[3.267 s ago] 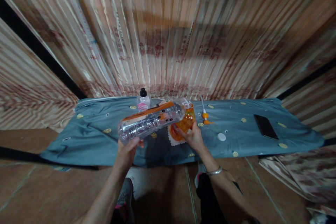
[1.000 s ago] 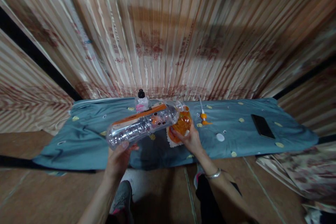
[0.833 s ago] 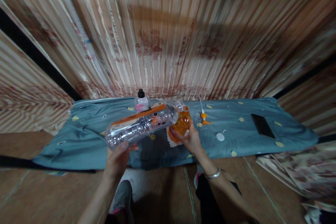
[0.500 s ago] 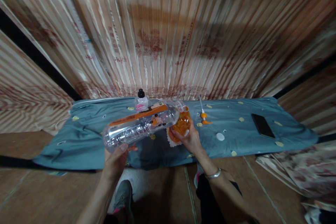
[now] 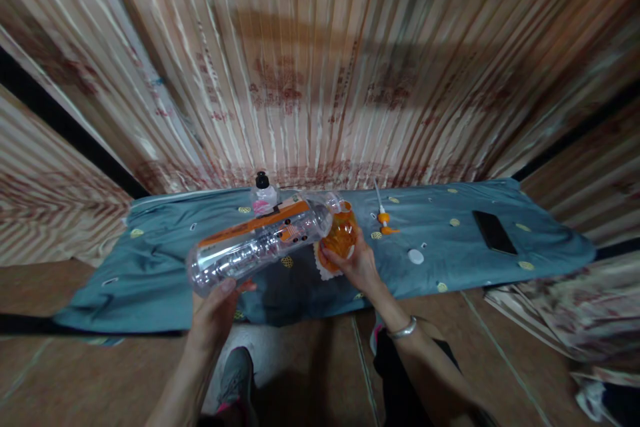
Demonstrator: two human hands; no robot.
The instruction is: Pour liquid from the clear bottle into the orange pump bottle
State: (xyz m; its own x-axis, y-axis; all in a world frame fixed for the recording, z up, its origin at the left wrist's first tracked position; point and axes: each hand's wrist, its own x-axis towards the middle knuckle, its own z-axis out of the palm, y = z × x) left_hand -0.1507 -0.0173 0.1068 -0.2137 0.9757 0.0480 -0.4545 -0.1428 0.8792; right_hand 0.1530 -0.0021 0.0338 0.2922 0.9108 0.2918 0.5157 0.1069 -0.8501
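Axes: the clear bottle (image 5: 257, 243) is slanting over the table (image 5: 165, 247), left of centre; its base is sitting low at the left and its neck is pointing right and away. The orange bottle (image 5: 340, 233) is directing its mouth up toward the far edge, its long axis leaning slightly right. The clear neck is overlapping that mouth in view; contact is not showing clearly.

Count, left to right: one black-capped bottle (image 5: 263, 200) is standing behind the clear one; one clear bottle and one orange bottle are being held; one pump head (image 5: 383, 219) with a white tube, one white disc (image 5: 416, 256) and one black phone (image 5: 495, 232) are lying on the cloth.

Fingers: the left hand (image 5: 214, 312) is cupping the clear bottle's base end, thumb resting along the near side. The right hand (image 5: 361, 263) is wrapping closely around the orange bottle, thumb crossing its near face.
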